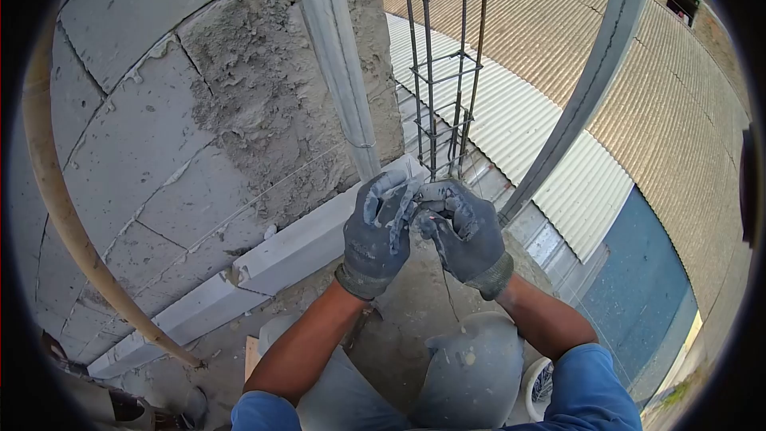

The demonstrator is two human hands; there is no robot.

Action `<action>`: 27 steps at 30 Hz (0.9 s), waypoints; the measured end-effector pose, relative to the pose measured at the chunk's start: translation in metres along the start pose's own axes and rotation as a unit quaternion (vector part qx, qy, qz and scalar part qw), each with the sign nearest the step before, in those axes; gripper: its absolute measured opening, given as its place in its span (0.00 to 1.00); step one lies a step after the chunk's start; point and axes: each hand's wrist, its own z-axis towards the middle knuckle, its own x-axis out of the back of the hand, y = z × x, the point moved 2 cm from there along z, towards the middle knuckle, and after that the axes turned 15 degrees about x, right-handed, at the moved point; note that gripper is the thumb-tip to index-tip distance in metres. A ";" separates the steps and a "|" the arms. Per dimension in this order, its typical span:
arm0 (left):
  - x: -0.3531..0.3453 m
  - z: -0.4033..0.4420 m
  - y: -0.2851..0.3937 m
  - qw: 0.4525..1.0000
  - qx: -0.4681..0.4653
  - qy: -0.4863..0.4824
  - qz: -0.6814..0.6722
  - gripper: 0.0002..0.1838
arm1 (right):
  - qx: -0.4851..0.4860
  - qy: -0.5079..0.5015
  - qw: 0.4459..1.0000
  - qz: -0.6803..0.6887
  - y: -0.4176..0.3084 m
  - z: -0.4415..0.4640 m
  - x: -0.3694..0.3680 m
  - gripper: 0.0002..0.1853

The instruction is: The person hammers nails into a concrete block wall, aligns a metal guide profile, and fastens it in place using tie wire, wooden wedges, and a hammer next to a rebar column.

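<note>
In front of the grey metal post (339, 56), my left hand (377, 227), in a dark, mortar-smeared glove, is closed with its fingers bent into a pinch. Almost touching it, my right hand (465, 233), gloved the same way, is closed too, thumb against fingers. A thin string or wire (448, 291) hangs from between the hands, by the right fingertips, down towards my knees. What the left fingers pinch is too small to make out. Just beyond the hands stands a rebar cage (431, 72) of upright bars with square ties.
On the left is a block wall (152, 136) with rough mortar, a pale ledge (279, 259) along its foot and a curved wooden pole (76, 231). Another metal post (586, 96) leans at right, before corrugated roofs (558, 144). A white bucket (530, 393) stands by my right knee.
</note>
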 end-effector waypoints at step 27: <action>0.033 -0.005 0.015 0.647 0.492 -0.240 -0.531 0.07 | 0.362 -0.037 0.865 -0.346 0.012 -0.017 0.007 0.23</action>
